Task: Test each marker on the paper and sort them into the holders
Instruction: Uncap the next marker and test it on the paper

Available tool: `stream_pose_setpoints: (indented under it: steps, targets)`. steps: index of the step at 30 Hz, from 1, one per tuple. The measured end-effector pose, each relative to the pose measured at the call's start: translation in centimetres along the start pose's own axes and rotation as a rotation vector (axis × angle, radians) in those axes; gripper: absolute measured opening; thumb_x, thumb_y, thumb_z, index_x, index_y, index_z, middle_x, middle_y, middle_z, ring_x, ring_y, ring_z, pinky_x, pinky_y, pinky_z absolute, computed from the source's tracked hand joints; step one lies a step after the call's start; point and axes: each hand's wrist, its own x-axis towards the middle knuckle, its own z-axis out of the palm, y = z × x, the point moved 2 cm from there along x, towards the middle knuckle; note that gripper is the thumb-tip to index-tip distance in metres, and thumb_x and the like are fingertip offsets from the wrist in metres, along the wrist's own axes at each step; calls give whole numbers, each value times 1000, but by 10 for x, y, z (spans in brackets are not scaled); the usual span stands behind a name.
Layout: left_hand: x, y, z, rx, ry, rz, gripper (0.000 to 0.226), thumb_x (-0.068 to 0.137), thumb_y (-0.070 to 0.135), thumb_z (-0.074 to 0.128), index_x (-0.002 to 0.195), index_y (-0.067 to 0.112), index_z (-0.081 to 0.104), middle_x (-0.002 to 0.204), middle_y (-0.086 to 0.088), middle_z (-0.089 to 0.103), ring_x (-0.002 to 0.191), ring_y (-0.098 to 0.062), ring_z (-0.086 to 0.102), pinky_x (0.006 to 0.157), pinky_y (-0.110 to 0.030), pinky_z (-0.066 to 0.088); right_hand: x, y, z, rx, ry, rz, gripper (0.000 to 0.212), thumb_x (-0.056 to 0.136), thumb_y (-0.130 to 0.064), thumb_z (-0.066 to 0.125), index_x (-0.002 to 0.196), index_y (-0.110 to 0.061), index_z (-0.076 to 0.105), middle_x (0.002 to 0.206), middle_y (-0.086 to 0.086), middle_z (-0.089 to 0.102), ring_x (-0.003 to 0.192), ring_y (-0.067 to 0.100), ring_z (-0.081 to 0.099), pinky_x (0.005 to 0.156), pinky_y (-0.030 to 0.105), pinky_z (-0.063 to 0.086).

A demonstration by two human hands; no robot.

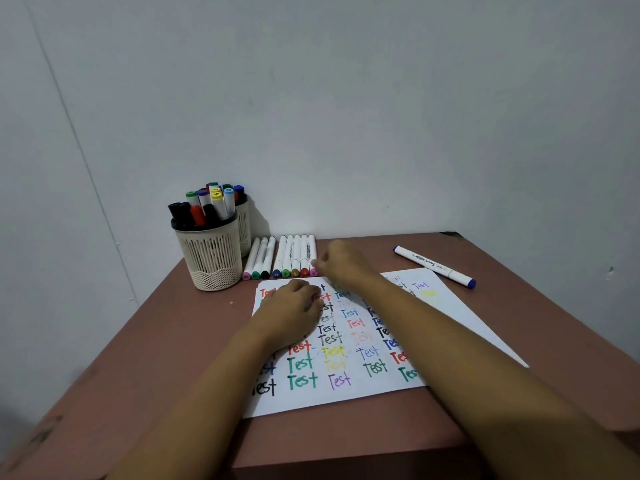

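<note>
Left hand rests on the white paper sheet lettered "Test" in many colours, fingers loosely bent and holding nothing. Right hand is at the right end of the row of white-barrelled markers, at the sheet's 12 o'clock. It is blurred, so its grip cannot be told. Two cream ribbed holders full of markers stand at 10 o'clock. A lone blue-capped white marker lies at 2 o'clock on the brown tabletop.

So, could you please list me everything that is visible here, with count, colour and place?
table: one, reddish brown, under everything
holders: two, beige, far left corner, holding mixed-colour markers
row markers: eight, white, coloured caps, beside holders
lone marker: one, white, blue caps, far right
paper: white, coloured "Test" words, centre; sheet count unclear
left grip: one hand, rests on paper
right grip: one hand, at the row's right end, blurred
</note>
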Motion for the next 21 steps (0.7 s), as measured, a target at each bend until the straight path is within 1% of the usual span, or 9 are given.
stream_pose_setpoints:
  steps: [2, 6, 8, 10, 13, 16, 18, 19, 21]
  targets:
    - [0, 0, 0, 6, 5, -2, 38, 99, 34, 35, 132, 20, 48, 140, -1, 42, 127, -21, 40, 106, -37, 31, 1, -6, 10, -6, -3, 6, 25, 91, -23, 60, 70, -10, 56, 64, 0, 49, 62, 18, 48, 56, 27, 32]
    - [1, 0, 1, 4, 10, -3, 38, 99, 34, 35, 132, 20, 48, 140, -3, 42, 126, -23, 41, 106, -41, 31, 3, -8, 18, -69, 31, 2, 12, 91, -18, 61, 87, -8, 57, 89, 11, 60, 76, 22, 49, 64, 28, 34]
    - [1, -1, 1, 6, 16, -1, 39, 99, 34, 35, 132, 20, 47, 140, -3, 42, 126, -23, 42, 106, -42, 31, 5, -8, 21, -98, 69, 10, 9, 91, -15, 59, 89, -6, 59, 94, 13, 62, 76, 23, 50, 64, 28, 35]
    - [2, -2, 1, 10, 13, 0, 39, 99, 34, 35, 132, 20, 48, 139, -3, 43, 126, -22, 42, 106, -42, 31, 6, -6, 23, -109, 90, 21, 9, 92, -12, 57, 89, -4, 60, 86, 11, 58, 74, 23, 50, 60, 28, 36]
    - [2, -2, 2, 11, 12, 2, 38, 99, 34, 34, 131, 20, 48, 138, -2, 43, 125, -22, 42, 106, -41, 31, 6, -5, 24, -86, 112, 49, 20, 91, -7, 53, 72, -9, 47, 79, 6, 50, 72, 23, 49, 50, 26, 31]
    - [1, -3, 2, 6, 18, 0, 38, 99, 35, 34, 130, 20, 49, 139, -1, 43, 125, -21, 42, 106, -40, 31, 5, 1, 22, 81, 162, 145, 27, 90, -9, 54, 65, -10, 43, 64, 2, 44, 60, 20, 44, 46, 26, 26]
    - [1, -3, 2, -6, 28, -1, 38, 99, 36, 32, 129, 21, 50, 138, 0, 44, 125, -20, 42, 106, -40, 31, 0, 5, 14, 209, 227, 210, 26, 88, -14, 54, 64, -7, 50, 58, 4, 43, 51, 17, 39, 45, 28, 25]
    - [2, -3, 1, -18, 36, -3, 38, 99, 36, 32, 128, 21, 50, 138, 0, 44, 125, -20, 42, 106, -39, 31, -3, 6, 8, 272, 271, 231, 24, 88, -16, 55, 68, -2, 58, 59, 8, 49, 51, 20, 44, 46, 29, 31]
    - [3, -3, 0, -49, 68, -7, 38, 100, 35, 32, 128, 20, 51, 137, -1, 46, 125, -19, 42, 103, -34, 33, -10, 12, -5, 419, 375, 274, 25, 88, -17, 58, 84, 5, 71, 76, 19, 66, 69, 31, 62, 61, 36, 46]
